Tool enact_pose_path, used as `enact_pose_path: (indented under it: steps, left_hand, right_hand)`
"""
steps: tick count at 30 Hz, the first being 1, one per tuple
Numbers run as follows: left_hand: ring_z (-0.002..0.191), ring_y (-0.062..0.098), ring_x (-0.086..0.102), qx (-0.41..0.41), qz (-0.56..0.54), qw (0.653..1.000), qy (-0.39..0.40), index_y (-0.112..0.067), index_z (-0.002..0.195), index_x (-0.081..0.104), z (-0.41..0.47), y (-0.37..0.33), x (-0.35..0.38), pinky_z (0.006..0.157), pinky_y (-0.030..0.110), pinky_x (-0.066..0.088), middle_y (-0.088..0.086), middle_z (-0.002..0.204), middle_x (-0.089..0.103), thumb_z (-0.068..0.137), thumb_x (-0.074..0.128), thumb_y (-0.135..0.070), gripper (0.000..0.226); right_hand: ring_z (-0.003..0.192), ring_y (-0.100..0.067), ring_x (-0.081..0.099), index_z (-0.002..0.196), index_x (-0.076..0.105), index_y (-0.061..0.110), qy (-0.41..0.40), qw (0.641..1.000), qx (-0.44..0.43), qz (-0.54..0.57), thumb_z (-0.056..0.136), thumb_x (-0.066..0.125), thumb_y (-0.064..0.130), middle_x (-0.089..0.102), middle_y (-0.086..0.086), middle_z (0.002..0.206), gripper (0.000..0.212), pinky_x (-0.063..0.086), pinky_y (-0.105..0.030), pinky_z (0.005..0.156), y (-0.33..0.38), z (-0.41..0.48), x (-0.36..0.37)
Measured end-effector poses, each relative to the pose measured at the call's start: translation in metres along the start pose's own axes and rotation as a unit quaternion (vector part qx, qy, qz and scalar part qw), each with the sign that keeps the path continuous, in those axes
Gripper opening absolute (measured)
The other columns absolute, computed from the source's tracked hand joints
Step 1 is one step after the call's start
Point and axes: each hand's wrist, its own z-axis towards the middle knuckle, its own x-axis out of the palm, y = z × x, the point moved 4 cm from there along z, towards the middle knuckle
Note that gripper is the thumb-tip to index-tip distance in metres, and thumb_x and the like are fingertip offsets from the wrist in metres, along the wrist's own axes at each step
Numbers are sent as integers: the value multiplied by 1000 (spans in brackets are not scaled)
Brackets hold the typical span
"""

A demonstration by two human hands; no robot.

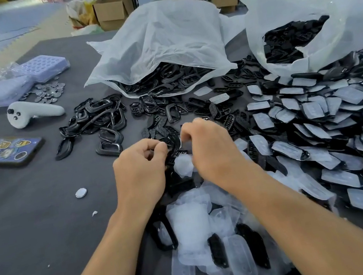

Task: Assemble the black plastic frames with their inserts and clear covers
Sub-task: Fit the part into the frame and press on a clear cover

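My left hand (pixel 138 169) and my right hand (pixel 209 149) meet at the middle of the table, and both pinch one black plastic frame (pixel 173 144) between their fingertips. A clear cover (pixel 183 165) shows just below that frame, between the hands. Loose black frames (pixel 100 122) lie in a heap to the far left of the hands. Small black inserts (pixel 194 108) are scattered beyond the hands. More clear covers (pixel 196 229) are piled under my forearms. A large spread of finished pieces (pixel 333 125) with covers on fills the right side.
Two white plastic bags (pixel 159 44) (pixel 300 19) holding black parts stand at the back. A phone (pixel 5 150), a white controller (pixel 33 112), a pile of coin-like discs (pixel 48 91) and purple trays (pixel 41 66) lie at the left on the dark table (pixel 35 235).
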Motion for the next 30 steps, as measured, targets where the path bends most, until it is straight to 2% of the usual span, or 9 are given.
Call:
enact_pose_path:
  steps: [3, 7, 11, 13, 17, 23, 25, 28, 30]
  left_hand:
    - [65, 2, 66, 6, 8, 1000, -5, -34, 76, 75, 0, -4, 2, 67, 25, 51, -23, 66, 70, 92, 69, -35, 16]
    - [71, 9, 68, 5, 25, 999, -24, -39, 77, 73, -5, -9, 4, 77, 37, 58, -29, 68, 68, 86, 62, -45, 16]
    - [68, 12, 69, 13, 16, 999, -28, -40, 78, 74, -5, -11, 3, 78, 42, 58, -24, 63, 68, 86, 62, -46, 16]
    - [68, 15, 71, 5, -8, 1000, -29, -37, 80, 75, -4, -9, 1, 79, 42, 59, -20, 63, 70, 86, 62, -44, 16]
    - [61, 4, 66, 11, -28, 998, -63, -36, 77, 75, -9, -8, -4, 70, 31, 55, -21, 64, 70, 88, 64, -40, 15]
    - [52, 2, 65, 9, -77, 996, -52, -42, 80, 75, -18, -14, -5, 56, 15, 49, -21, 67, 73, 88, 69, -35, 12]
    - [48, 12, 69, -12, -142, 990, -16, -43, 83, 76, -21, -16, 1, 49, 22, 54, -13, 70, 76, 92, 71, -26, 19]
    - [54, 21, 73, -42, -220, 974, 32, -32, 88, 81, -26, -17, 11, 51, 28, 57, 1, 73, 78, 95, 71, -17, 19]
    - [57, 20, 73, -44, -251, 966, 42, -29, 89, 82, -27, -18, 12, 54, 28, 58, 5, 73, 79, 94, 72, -18, 16]
  right_hand:
    - [96, -25, 54, 125, 63, 18, -41, 998, 44, 36, 83, 62, -3, 53, -1, 107, 48, 44, -35, 84, -7, -4, -7]
    - [111, -30, 51, 118, 61, 16, 24, 995, 91, -25, 87, 62, 10, 53, -6, 121, 32, 42, -38, 91, -15, -10, 0]
    - [96, -27, 62, 96, 71, 18, 22, 997, 71, -3, 87, 62, 2, 66, -3, 101, 20, 50, -36, 81, -13, -14, 1]
    - [84, -22, 65, 89, 74, 21, -39, 994, 76, 70, 89, 66, 10, 71, 2, 86, 14, 51, -34, 77, -14, -21, -4]
    - [64, -11, 65, 92, 73, 23, -242, 946, 35, 213, 97, 68, 21, 69, 10, 70, 8, 53, -29, 65, -6, -42, -23]
    - [74, -15, 75, 82, 74, 23, -169, 868, 134, 447, 87, 73, 17, 75, 7, 75, 8, 62, -44, 76, 1, -48, -7]
    - [73, -15, 75, 81, 76, 22, -166, 848, 141, 483, 85, 76, 17, 76, 6, 74, 6, 63, -39, 74, 0, -48, -6]
    - [79, -2, 74, 92, 76, 21, -167, 834, 154, 502, 84, 69, -6, 77, 8, 81, 29, 58, -16, 66, -1, -48, -3]
    - [85, 2, 74, 100, 74, 21, -162, 827, 160, 515, 83, 66, -13, 77, 9, 90, 39, 58, -15, 67, 0, -48, -1]
